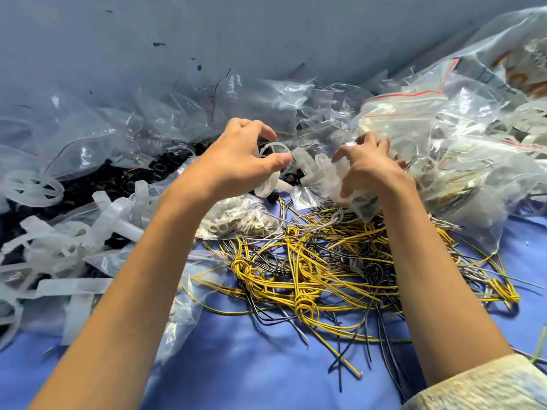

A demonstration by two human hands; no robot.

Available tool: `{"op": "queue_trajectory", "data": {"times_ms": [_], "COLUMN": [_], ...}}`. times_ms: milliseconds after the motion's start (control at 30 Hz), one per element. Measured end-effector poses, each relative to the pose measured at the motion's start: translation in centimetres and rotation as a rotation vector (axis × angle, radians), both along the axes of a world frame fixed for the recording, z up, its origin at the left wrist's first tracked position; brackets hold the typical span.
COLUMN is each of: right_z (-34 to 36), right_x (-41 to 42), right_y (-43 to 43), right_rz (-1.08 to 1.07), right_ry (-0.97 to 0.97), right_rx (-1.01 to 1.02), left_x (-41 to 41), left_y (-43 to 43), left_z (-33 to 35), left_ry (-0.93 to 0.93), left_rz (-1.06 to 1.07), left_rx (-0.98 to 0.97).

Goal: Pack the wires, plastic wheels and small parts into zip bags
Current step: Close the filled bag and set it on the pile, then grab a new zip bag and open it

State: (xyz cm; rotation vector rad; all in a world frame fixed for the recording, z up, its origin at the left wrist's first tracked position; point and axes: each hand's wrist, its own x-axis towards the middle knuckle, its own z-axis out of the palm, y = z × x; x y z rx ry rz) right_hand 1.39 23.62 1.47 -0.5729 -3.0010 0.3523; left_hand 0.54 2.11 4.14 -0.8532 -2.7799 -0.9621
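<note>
1 white plastic wheel [277, 145] sits mid-scene, toward the far side, pinched between the curled thumb and fingers of the left hand [236, 164]. Just right of it, the right hand [374, 173] grips a clear zip bag [362, 207], fingers curled. Yellow and black wires [310, 276] lie heaped nearer on blue cloth [251, 365].

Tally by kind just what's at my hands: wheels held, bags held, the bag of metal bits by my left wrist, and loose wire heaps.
Plastic wheel, held in the left hand: 1
Zip bag, held in the right hand: 1
Bag of metal parts: 1
Wire heap on the blue cloth: 1
Total: 4
</note>
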Motion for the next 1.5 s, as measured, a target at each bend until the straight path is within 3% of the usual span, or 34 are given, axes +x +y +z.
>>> {"op": "queue_trajectory", "data": {"times_ms": [200,400,567,800,900,967,1033,1133,1233,1500], "right_z": [-0.1,0.6,1.7,3.9,4.7,5.0,5.1,5.2,5.1,4.8], "right_x": [0.0,0.3,0.2,1.0,1.8,2.2,2.4,2.5,2.5,1.9], "right_y": [1.3,3.2,2.3,0.9,-0.1,-0.8,-1.0,-0.6,-0.3,-1.0], "right_rz": [0.034,-0.094,0.053,0.254,0.397,0.473,0.504,0.512,0.492,0.499], "right_ry": [0.157,0.263,0.062,0.016,-0.109,-0.193,-0.210,-0.175,-0.162,-0.150], "right_rx": [-0.122,-0.154,-0.166,-0.153,-0.117,-0.162,-0.217,-0.244,-0.248,-0.229], "left_x": [-0.3,-0.6,-1.6,-4.6,-8.4,-11.7,-14.6,-17.7,-18.8,-17.7], "left_y": [-0.1,-0.4,-0.8,-3.4,-5.0,-6.9,-9.5,-14.5,-18.2,-16.9], "left_z": [-0.3,-0.5,-1.0,-1.6,-1.7,-2.3,-3.4,-5.2,-7.1,-5.3], "left_ry": [0.005,0.019,-0.004,-0.087,-0.070,0.048,0.116,-0.079,-0.216,-0.017], "left_rz": [-0.005,-0.009,0.011,0.136,0.253,0.452,0.693,0.878,0.863,0.811], "left_rx": [-0.018,-0.060,-0.123,-0.097,-0.036,-0.003,-0.169,-0.427,-0.532,-0.458]}}
